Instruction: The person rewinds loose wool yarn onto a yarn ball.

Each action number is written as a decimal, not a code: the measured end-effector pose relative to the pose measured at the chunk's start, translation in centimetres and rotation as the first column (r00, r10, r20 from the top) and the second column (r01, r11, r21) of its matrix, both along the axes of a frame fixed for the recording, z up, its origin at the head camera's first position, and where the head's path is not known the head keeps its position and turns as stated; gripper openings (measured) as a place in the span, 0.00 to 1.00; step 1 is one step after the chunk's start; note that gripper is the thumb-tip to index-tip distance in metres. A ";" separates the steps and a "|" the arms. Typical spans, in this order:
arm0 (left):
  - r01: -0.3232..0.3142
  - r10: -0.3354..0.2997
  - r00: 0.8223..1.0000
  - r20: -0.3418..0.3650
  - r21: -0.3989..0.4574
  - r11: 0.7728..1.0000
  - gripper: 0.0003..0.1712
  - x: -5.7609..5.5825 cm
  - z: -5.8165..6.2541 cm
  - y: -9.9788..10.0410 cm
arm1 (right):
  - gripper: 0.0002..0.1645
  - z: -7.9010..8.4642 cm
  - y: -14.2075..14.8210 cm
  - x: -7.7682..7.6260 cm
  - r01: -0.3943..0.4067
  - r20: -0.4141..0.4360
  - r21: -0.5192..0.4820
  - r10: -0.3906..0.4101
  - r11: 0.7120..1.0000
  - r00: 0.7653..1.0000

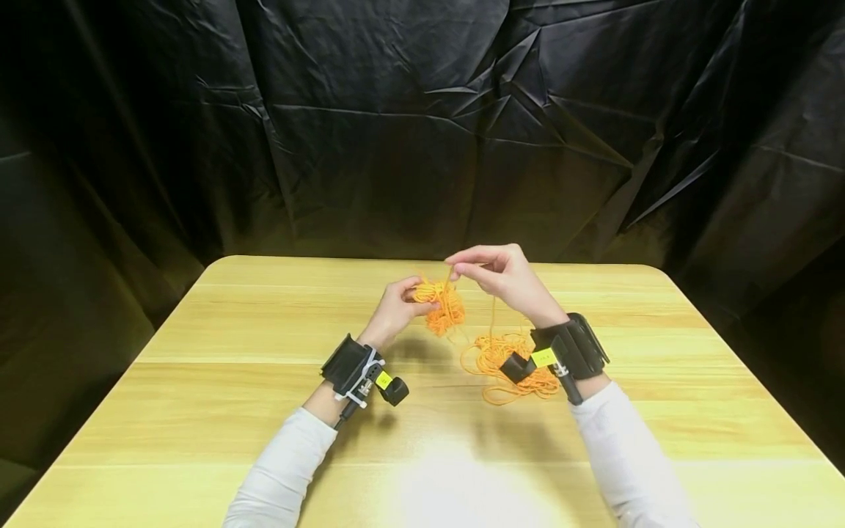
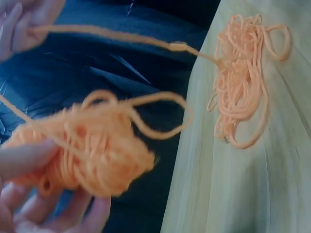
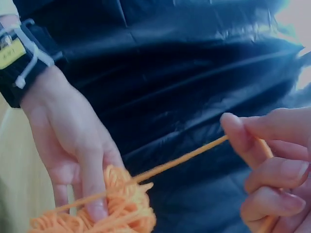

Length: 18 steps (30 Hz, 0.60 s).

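Note:
My left hand holds a wound bundle of orange yarn above the table, thumb on one side and fingers beneath it. A loop of yarn sticks out from the bundle in the left wrist view. Slightly higher and to the right, my right hand pinches a strand between thumb and forefinger. That strand runs taut to the bundle. From the right hand the yarn hangs down to a loose, tangled pile of orange yarn on the table, partly hidden by the right wrist's camera in the head view.
The light wooden table carries the yarn pile, with a bright glare near its front edge. Black sheeting hangs behind it. Both wrists wear black straps with small cameras.

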<state>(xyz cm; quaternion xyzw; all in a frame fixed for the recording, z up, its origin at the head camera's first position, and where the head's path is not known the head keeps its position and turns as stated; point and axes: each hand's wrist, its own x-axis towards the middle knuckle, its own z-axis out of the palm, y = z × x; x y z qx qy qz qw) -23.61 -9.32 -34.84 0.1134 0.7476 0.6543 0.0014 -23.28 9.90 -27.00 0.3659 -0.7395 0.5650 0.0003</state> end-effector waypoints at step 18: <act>0.195 -0.194 0.980 -0.043 0.033 0.980 0.18 0.4 0.8 -0.4 | 0.17 -7.9 -1.1 -4.1 0.193 0.397 -0.104 -0.138 0.976 0.907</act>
